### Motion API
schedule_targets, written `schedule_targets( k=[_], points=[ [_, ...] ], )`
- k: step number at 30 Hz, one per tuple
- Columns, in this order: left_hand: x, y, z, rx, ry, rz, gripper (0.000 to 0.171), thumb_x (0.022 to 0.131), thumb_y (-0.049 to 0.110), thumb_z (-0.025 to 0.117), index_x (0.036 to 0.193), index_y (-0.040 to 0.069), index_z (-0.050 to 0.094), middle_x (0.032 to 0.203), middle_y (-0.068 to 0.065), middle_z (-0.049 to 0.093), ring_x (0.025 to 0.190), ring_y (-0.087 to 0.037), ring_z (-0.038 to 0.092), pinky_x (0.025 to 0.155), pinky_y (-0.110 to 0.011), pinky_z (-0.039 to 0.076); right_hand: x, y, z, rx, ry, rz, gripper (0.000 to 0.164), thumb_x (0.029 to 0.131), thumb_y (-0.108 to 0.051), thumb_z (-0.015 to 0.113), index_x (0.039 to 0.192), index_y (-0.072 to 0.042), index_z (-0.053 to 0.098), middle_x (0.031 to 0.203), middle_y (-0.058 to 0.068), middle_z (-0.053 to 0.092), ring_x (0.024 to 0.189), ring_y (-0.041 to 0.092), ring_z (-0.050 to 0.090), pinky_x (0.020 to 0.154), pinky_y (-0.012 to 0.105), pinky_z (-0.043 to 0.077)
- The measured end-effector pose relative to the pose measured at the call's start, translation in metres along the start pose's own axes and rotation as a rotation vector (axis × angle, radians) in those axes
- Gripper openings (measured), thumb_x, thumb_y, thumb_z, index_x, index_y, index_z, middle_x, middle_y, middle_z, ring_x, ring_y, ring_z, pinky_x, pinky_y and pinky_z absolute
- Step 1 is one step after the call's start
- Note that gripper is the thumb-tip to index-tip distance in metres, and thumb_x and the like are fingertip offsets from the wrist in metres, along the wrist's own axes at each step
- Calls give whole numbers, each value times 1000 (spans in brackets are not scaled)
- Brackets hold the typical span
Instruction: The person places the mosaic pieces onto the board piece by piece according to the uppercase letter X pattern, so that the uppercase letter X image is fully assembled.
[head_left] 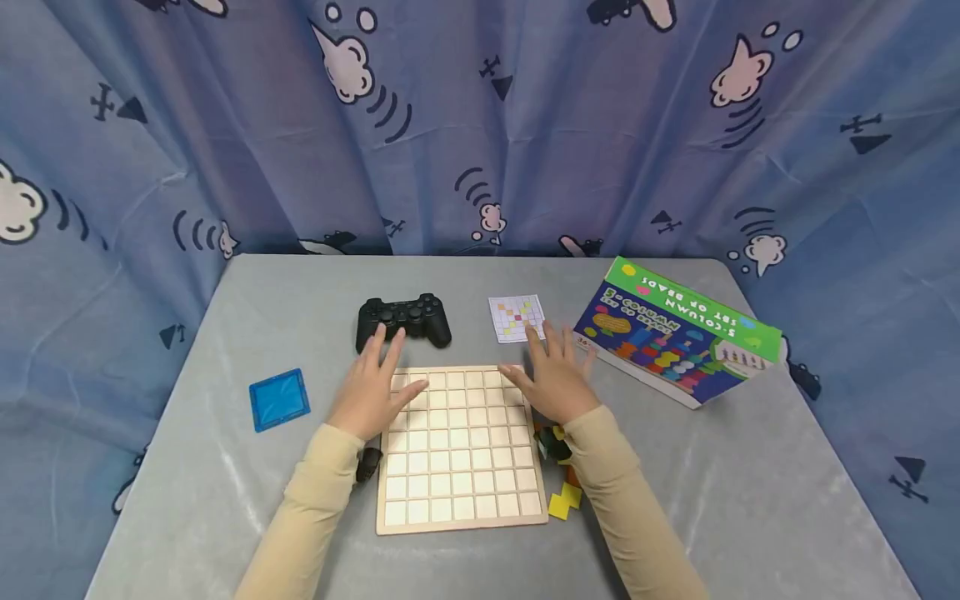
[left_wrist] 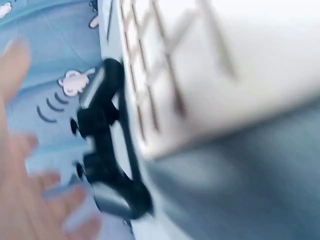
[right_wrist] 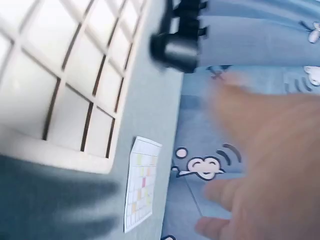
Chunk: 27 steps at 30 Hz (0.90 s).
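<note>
A wooden grid board (head_left: pixel 461 450) with pale square cells lies on the table between both forearms. Over its far left corner my left hand (head_left: pixel 369 396) hovers with fingers spread, holding nothing, its fingertips near a black game controller (head_left: pixel 405 319). Spread in the same way above the far right corner, my right hand (head_left: pixel 557 379) also holds nothing. Just beyond its fingers lies a small card (head_left: pixel 517 318) printed with a coloured grid. Yellow pieces (head_left: pixel 564 502) lie along the board's right edge, partly hidden by the right sleeve. In both wrist views the hands are blurred.
To the left lies a blue translucent square frame (head_left: pixel 280 400). A colourful toy box (head_left: pixel 675 333) stands at the right back. Close to the left forearm, a small dark object (head_left: pixel 368 464) touches or nearly touches the board. A patterned curtain (head_left: pixel 480 125) hangs behind the table.
</note>
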<state>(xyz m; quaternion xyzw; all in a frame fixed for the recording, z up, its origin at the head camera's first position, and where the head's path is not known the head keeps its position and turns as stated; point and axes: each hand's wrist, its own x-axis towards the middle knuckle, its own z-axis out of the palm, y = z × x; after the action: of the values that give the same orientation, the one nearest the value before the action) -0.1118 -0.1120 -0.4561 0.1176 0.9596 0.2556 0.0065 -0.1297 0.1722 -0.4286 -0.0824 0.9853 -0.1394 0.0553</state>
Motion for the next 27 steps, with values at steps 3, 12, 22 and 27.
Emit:
schedule_targets(
  k=[3,12,22,27],
  points=[
    [-19,-10,7,-32,-39,64,88,88,49,64,154,11,21,157,-22,17,143,-43,20,109,-61,28,-17,7,-2,5,5,7,79,90,-52,59,150,-10,31,152,22,28,141,47,17,103,76,9],
    [-55,-43,21,-84,-131,-6,94,76,58,72,151,19,31,159,-16,13,144,-42,7,109,-67,3,-54,41,-4,109,-32,56,54,89,-25,69,132,3,52,119,25,58,108,39,56,93,55,45],
    [-57,-56,26,-100,-153,32,91,79,61,67,152,22,29,160,-12,14,147,-36,3,112,-61,-1,-78,74,-7,126,-151,158,42,88,-20,70,122,0,58,101,14,63,80,23,54,77,47,52],
    [-60,-60,26,-93,-140,34,91,78,62,67,151,23,30,159,-12,15,146,-37,4,111,-62,1,-88,75,-4,131,-226,217,44,86,-21,72,121,2,58,94,11,58,75,21,50,71,40,51]
  ],
)
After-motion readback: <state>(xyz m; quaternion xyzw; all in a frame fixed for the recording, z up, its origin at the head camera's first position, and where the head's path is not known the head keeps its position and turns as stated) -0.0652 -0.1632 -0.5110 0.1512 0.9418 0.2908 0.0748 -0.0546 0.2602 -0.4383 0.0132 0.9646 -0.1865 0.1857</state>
